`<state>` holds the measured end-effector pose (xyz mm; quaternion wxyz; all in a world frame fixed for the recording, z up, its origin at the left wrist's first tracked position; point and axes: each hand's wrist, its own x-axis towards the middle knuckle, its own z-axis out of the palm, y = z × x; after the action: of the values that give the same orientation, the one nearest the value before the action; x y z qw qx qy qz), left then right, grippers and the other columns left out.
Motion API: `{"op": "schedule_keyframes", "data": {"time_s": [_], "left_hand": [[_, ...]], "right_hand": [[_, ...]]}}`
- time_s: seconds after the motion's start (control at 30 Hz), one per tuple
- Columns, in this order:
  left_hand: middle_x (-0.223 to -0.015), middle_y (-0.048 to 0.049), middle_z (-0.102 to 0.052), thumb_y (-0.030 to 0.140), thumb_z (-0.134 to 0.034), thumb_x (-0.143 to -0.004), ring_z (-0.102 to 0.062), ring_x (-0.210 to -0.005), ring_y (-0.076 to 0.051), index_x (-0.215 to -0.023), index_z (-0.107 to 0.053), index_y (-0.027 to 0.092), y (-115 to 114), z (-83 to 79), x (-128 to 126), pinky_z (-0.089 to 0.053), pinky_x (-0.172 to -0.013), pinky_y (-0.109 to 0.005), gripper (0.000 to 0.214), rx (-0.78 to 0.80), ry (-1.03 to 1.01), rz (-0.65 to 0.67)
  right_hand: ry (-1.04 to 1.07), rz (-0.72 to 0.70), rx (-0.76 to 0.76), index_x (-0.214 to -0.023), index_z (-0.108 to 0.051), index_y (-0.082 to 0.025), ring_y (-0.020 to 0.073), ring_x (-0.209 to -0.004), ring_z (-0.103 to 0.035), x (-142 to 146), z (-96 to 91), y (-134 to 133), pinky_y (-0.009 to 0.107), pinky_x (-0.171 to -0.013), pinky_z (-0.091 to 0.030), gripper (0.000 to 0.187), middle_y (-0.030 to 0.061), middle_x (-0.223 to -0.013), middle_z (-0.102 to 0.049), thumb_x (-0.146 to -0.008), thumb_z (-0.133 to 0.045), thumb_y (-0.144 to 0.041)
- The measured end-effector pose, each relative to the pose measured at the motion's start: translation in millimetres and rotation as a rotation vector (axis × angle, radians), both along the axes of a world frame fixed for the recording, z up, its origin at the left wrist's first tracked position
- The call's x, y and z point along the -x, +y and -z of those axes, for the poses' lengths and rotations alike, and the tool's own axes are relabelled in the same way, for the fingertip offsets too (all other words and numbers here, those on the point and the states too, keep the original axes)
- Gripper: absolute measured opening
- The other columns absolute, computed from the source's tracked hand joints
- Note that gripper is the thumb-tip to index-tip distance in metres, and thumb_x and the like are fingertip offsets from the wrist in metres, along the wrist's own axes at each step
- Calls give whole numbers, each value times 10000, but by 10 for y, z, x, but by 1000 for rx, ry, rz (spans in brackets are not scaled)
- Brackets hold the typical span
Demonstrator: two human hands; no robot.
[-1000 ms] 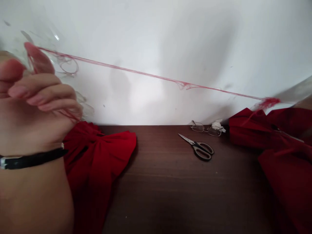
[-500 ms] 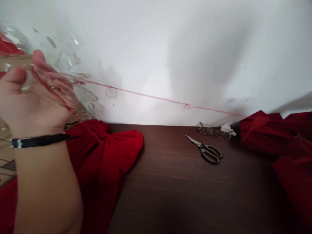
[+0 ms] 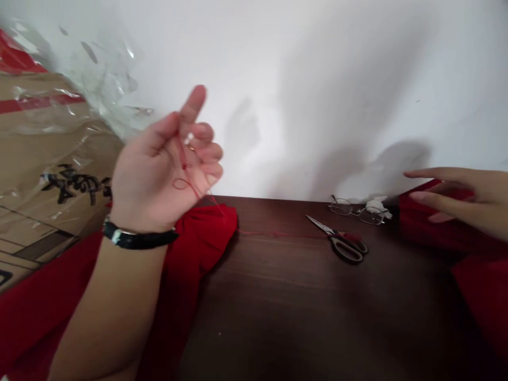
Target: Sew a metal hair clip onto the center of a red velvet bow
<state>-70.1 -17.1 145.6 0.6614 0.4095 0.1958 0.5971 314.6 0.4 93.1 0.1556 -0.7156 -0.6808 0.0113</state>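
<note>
Raised in front of the wall, my left hand [image 3: 166, 169] pinches a red thread [image 3: 273, 234] between thumb and forefinger, the other fingers loosely curled. The thread loops over the palm, drops behind the hand and runs slackly across the table towards the scissors [image 3: 337, 241]. Below this hand lies a gathered red cloth [image 3: 216, 233], like a bow. At the right edge my right hand [image 3: 472, 201] reaches in with its fingers stretched apart, nothing visible in them. It hovers over or touches a second dark red cloth [image 3: 420, 230]; I cannot tell which.
Wire-framed glasses [image 3: 371, 216] and a crumpled white tissue [image 3: 379, 205] sit against the white wall [image 3: 270, 63]. A cardboard box [image 3: 47, 143] under clear plastic wrap [image 3: 105, 79] stands at the left. The table [image 3: 270, 296] is dark brown wood.
My left hand has moved right and closed its thumb and forefinger on the thread. The thread, taut before, now hangs slack onto the table. My right hand has come into view.
</note>
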Motion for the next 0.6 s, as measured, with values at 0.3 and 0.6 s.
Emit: {"op": "schedule_keyframes", "data": {"time_s": [0.3,0.6], "left_hand": [[-746,-51,-639,379,-281,-997,-533,-601,-115,-1127,-637,204,-173,543,-641,-455,-528,-194,418,36,385,733],[-828,-68,-597,401,-372,-966,-529,-659,-118,-1060,-623,125,-57,764,-716,-511,-526,-206,385,140,411,769]], "right_hand": [[740,-918,81,-1504,4,-433,264,-1375,-378,1283,337,-533,378,-1039,-485,1088,8,-1566,-199,-736,-752,-282],[991,-917,611,-1279,-520,-234,139,-847,-667,1262,303,-347,244,-751,-546,564,14,-907,-675,-762,-742,-264]]}}
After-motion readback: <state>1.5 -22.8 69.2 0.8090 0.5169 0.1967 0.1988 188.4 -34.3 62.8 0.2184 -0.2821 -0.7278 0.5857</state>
